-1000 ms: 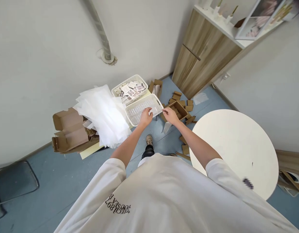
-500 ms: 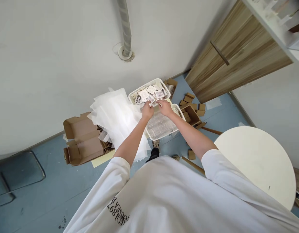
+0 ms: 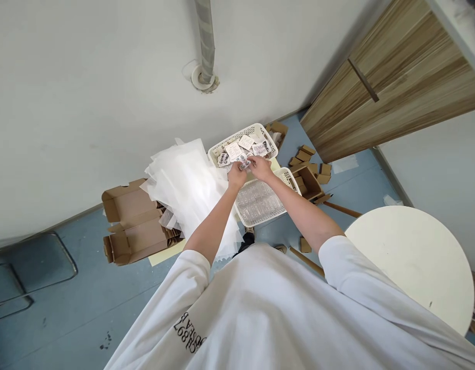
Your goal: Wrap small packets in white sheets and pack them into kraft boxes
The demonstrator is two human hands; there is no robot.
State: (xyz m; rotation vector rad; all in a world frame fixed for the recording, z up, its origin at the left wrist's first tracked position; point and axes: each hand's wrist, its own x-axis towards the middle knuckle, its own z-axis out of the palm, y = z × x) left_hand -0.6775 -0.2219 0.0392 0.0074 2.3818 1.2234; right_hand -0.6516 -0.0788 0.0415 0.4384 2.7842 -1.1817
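My left hand [image 3: 237,174] and my right hand [image 3: 260,168] are close together at the near edge of the far white basket [image 3: 274,147]. Between their fingertips they pinch a small printed packet [image 3: 244,162], its markings too small to read. Inside that basket lie several more white cards and packets [image 3: 233,150]. Just below my hands, a nearer white basket [image 3: 295,181] holds clear plastic trays or cases [image 3: 256,201]. Stacked translucent white sheets [image 3: 187,190] lie left of my left hand.
Open brown cardboard boxes [image 3: 135,226] sit at the left, beyond a metal-framed chair [image 3: 40,267]. To the right are small brown boxes [image 3: 306,180], a round white table [image 3: 410,262] and a wood-grain cabinet [image 3: 376,77]. A wrapped pipe [image 3: 205,41] runs down the wall.
The whole view has shifted slightly. My hands stay together at the far basket, and the packet between them now shows its printed face more.
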